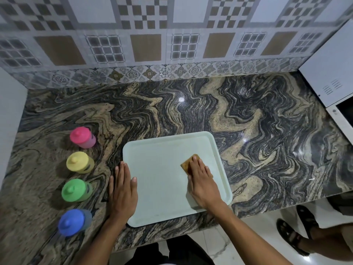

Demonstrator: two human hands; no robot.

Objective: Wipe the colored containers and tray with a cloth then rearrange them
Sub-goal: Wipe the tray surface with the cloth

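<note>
A pale green tray (164,161) lies flat on the marbled counter near its front edge. My right hand (202,180) presses a brown cloth (188,163) flat onto the tray's right half with straight fingers. My left hand (122,190) rests flat across the tray's left rim, thumb on the tray. Left of the tray, a line of lidded containers runs from far to near: pink (82,137), yellow (79,162), green (76,189) and blue (73,221). All stand upright on the counter.
A white appliance (332,73) occupies the counter's far right corner. A tiled wall (172,44) backs the counter. Another person's sandalled feet (298,230) stand on the white floor at the lower right. A white wall (9,111) borders the counter's left end.
</note>
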